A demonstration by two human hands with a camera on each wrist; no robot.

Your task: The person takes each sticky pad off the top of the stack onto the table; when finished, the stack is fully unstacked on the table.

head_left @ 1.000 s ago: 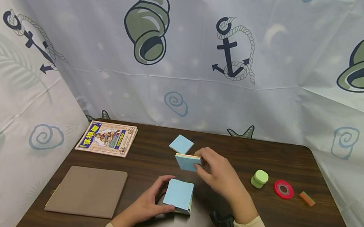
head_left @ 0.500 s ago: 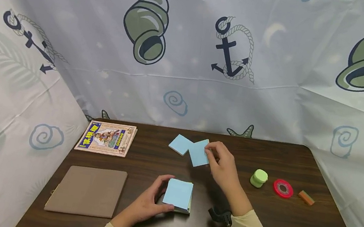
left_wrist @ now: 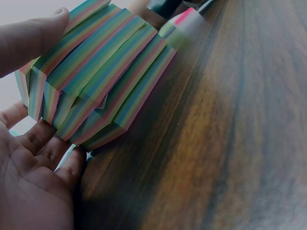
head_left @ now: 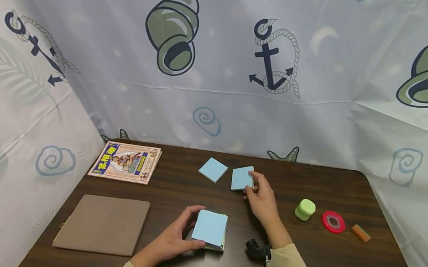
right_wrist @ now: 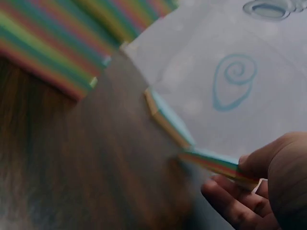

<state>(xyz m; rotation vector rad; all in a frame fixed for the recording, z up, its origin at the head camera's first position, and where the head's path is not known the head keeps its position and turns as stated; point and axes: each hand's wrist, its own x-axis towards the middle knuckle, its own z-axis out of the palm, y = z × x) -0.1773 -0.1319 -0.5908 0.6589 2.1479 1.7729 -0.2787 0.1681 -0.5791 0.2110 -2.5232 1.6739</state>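
A tall stack of sticky note pads stands at the front middle of the table, blue on top. My left hand grips it from the left, thumb at the near side. In the left wrist view, the stack shows striped, slightly uneven edges. Farther back, my right hand pinches a single sticky note pad by its right edge. Its multicoloured side shows on the pad in the right wrist view. Whether it touches the table cannot be told. Another blue-topped pad lies just left of it.
A picture-covered book lies at the back left, a brown folder-like case in front of it. On the right sit a light green container, a red ring-shaped object and a small orange block.
My right hand has carried its pad back and to the right, turning it from steeply tilted to nearly flat with its blue face up. The left hand and stack have stayed put.
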